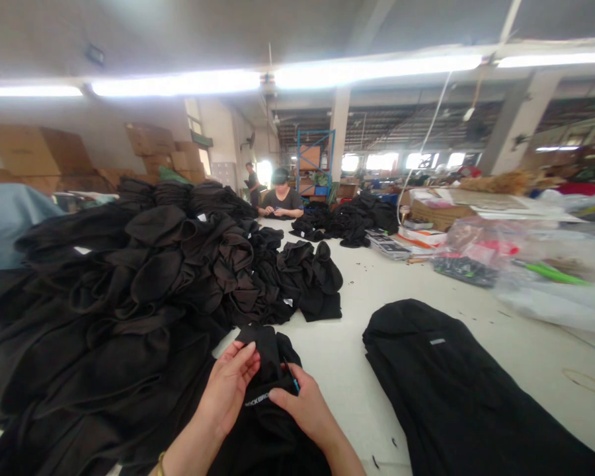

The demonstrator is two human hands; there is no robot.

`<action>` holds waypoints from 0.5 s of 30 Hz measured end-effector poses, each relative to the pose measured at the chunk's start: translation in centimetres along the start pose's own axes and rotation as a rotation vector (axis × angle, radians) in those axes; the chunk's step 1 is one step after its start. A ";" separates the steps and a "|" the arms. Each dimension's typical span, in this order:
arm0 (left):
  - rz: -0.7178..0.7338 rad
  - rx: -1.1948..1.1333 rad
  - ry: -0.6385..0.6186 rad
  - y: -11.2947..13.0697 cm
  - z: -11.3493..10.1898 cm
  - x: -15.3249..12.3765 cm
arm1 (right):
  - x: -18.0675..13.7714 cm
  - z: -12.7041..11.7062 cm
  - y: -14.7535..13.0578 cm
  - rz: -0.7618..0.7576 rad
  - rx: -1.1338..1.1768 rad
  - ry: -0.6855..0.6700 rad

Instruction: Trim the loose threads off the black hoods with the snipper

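My left hand (228, 390) and my right hand (302, 408) both grip one black garment (270, 360) with white lettering on its band, low in the middle of the head view. My right hand also pinches a small blue tool (294, 383) against the cloth, with the fingers closed. My left hand's fingers curl over the garment's upper edge. A big heap of black garments (129, 291) lies just to the left of my hands. A flat stack of black garments (451, 390) lies to the right, apart from my hands.
The white table (416, 291) runs far ahead. A seated person (280, 198) works at its far end among more black piles (357, 221). Plastic bags (525, 264), packets and cardboard boxes (446, 208) crowd the right side. Another person stands in the far doorway.
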State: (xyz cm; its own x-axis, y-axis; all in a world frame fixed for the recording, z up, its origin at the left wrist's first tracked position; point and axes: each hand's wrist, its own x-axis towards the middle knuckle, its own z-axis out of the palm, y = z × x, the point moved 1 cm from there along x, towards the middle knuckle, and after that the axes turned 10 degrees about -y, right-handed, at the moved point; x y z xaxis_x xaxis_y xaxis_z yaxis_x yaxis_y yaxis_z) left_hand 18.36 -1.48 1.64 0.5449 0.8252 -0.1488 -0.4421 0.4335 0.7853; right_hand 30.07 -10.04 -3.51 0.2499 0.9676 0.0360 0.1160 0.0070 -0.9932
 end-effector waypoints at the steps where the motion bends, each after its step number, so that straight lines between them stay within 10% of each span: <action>1: -0.003 0.011 -0.004 -0.2 0.0 0.0 | 0.0 0.0 0.0 -0.007 -0.001 -0.003; 10: 0.086 0.163 -0.166 -3.4 2.2 1.6 | 0.1 -0.1 0.2 -0.086 0.174 -0.015; 15: 0.063 0.085 -0.059 -6.7 -0.1 3.6 | 0.9 0.0 1.8 0.098 0.334 0.125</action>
State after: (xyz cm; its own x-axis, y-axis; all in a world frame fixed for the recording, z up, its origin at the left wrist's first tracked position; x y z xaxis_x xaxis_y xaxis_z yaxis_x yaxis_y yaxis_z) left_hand 23.23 -1.39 -4.17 0.5606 0.8256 -0.0640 -0.4158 0.3475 0.8405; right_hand 30.46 -9.14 -5.24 0.3625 0.9295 -0.0683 -0.2294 0.0180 -0.9732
